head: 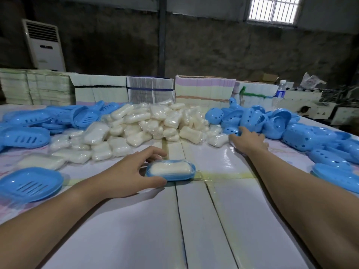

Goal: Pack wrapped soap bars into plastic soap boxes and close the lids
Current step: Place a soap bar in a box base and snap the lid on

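A blue soap box base (171,176) sits mid-table with a wrapped white soap bar (170,168) lying in it, no lid on top. My left hand (134,171) cups its left end, thumb along the near side and fingers behind. My right hand (247,139) reaches far right, fingers on a blue lid with heart-shaped holes (231,130) at the edge of the lid pile (303,131). A heap of wrapped soap bars (147,125) lies behind the box.
Blue slotted box bases (31,133) are piled at the left, one base (29,184) near my left forearm. More lids (334,173) lie at the right edge. Stacked cartons (149,90) wall off the table's back. A water bottle (279,94) stands at back right.
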Action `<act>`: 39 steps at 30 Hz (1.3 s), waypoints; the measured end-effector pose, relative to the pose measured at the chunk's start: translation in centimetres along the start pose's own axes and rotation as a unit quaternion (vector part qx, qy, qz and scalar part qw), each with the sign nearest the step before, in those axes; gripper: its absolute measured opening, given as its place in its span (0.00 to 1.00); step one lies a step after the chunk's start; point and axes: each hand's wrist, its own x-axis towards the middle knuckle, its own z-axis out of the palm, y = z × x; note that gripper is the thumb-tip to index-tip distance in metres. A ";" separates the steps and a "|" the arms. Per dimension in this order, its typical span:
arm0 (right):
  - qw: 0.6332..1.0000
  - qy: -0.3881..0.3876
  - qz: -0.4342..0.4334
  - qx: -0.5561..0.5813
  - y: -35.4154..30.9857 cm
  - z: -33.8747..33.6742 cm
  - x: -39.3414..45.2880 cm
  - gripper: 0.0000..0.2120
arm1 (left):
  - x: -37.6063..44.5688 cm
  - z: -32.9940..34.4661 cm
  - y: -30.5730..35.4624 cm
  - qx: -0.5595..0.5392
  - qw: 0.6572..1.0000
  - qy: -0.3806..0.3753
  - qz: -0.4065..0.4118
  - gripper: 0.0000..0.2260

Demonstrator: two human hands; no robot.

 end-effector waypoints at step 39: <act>0.848 -0.244 -0.395 0.256 -6.2 -3.2 -12.6 0.16 | 0.0 -0.3 -0.3 -0.026 0.999 0.010 -0.045 0.36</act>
